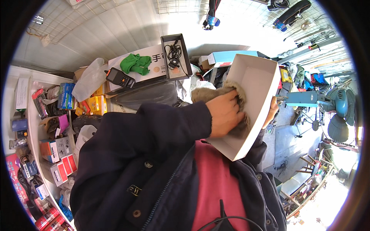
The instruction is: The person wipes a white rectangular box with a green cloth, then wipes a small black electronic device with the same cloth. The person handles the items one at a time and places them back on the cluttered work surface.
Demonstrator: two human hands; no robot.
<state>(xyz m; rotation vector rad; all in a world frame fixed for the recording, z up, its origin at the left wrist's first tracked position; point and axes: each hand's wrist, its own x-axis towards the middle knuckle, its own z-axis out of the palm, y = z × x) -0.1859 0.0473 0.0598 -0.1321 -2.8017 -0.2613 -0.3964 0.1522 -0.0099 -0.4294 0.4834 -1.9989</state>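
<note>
A white open cardboard box (259,79) is held up tilted in front of my chest, its hollow side turned to the left. My left hand (226,115) has its fingers curled into a greyish-brown cloth (211,93), bunched against the inside of the box. Part of the cloth hangs out past the box's left edge. From behind the right wall, my right hand (272,111) grips the box; most of its fingers are hidden by the cardboard.
Behind lie a green cloth (135,64), a black handheld device (120,78) and a dark tray of cables (185,54). Shelves of small boxes (63,169) stand at left. A blue fan (341,103) and a wooden stool (307,164) are at right.
</note>
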